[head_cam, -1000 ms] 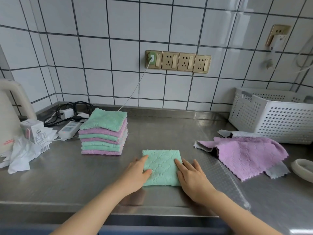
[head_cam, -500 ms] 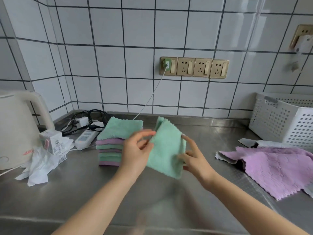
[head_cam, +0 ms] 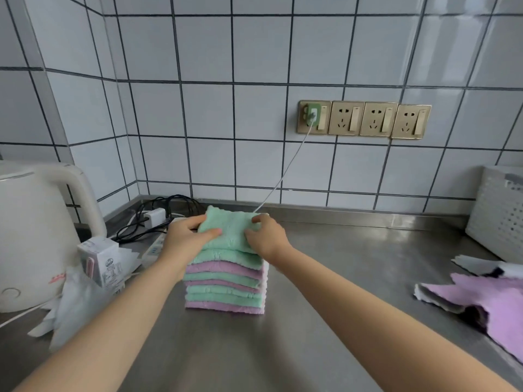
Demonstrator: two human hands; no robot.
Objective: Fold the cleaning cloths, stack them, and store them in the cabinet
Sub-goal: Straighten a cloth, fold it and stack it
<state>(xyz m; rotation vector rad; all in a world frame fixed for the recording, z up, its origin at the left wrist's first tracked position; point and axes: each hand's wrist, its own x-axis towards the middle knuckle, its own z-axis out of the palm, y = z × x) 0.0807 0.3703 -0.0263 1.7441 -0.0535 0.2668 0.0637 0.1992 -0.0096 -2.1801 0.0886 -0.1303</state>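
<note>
A folded green cloth (head_cam: pixel 230 232) lies on top of a stack of folded green and purple cloths (head_cam: pixel 226 287) on the steel counter. My left hand (head_cam: pixel 188 236) grips its left edge, thumb on top. My right hand (head_cam: pixel 264 236) holds its right edge with curled fingers. Unfolded purple and grey cloths (head_cam: pixel 486 295) lie at the right edge of the view.
A white kettle (head_cam: pixel 34 239) stands at the left, with a small carton (head_cam: pixel 99 261) and plastic wrap in front of it. Chargers and cables (head_cam: pixel 152 219) lie behind the stack. A white perforated basket (head_cam: pixel 498 213) stands at the right by the tiled wall.
Both hands lifted the folded green cloth off the counter, carried it left and set it onto the stack. The view shifted left with them.
</note>
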